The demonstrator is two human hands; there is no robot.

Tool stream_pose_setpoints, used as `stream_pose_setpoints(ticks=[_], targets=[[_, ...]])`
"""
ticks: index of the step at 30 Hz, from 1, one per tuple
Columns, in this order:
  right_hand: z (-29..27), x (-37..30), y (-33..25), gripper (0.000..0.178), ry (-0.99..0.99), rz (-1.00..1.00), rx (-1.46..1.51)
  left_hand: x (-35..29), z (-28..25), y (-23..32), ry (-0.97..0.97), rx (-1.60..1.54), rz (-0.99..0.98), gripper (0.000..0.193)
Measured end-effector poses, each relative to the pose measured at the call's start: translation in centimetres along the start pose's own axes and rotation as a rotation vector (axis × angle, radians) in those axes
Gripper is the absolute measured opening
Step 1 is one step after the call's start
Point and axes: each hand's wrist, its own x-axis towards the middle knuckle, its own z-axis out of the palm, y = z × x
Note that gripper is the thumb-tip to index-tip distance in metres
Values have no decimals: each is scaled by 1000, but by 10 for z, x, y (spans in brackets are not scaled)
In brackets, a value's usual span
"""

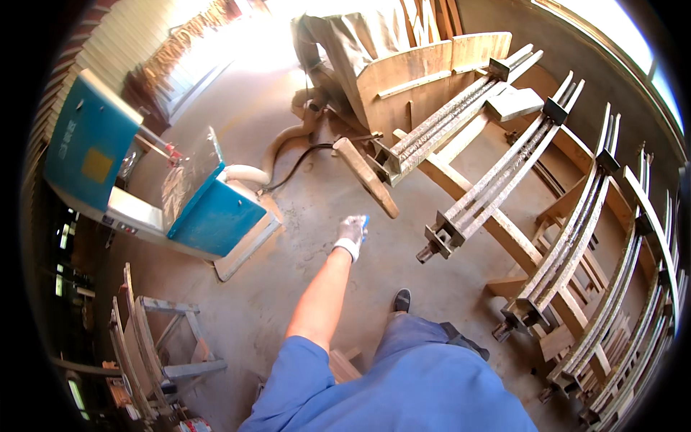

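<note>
My left hand (352, 230), in a pale work glove with a white cuff, is held out over the floor in front of me. Its fingers look curled in. A small blue patch shows at their right edge; whether it is part of the glove or a held item cannot be made out. Nearest to the hand, and apart from it, is a long wooden piece (366, 178) lying slanted by the end of a metal bar clamp (432, 133). My right hand is out of the picture.
Several long bar clamps (497, 173) rest on wooden beams (515, 241) to the right, their screw ends jutting toward me. A blue machine (219, 216) with a hose (277, 147) stands left. Curved wooden panels (407, 90) are at the back; a wooden frame (176, 338) stands lower left.
</note>
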Motion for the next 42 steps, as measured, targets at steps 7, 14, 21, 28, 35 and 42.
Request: stream_pose_setpoints(ticks=[7, 14, 21, 28, 35, 42], targets=[[87, -36, 27, 44, 44, 66, 32, 89, 17, 102, -11, 192, 383, 68], [204, -11, 179, 43, 106, 55, -134, 97, 19, 131, -157, 256, 250, 68], [187, -144, 15, 37, 56, 147, -23, 87, -31, 118, -91, 483, 416, 47], [169, -131, 41, 24, -95, -194, -533, -107, -19, 45, -683, 876, 444, 59], [91, -152, 73, 44, 489, -137, 412, -361, 114, -21, -1349, 850, 785, 50], [50, -265, 113, 86, 795, -437, 427, -572, 230, -65, -1896, 512, 711, 46]])
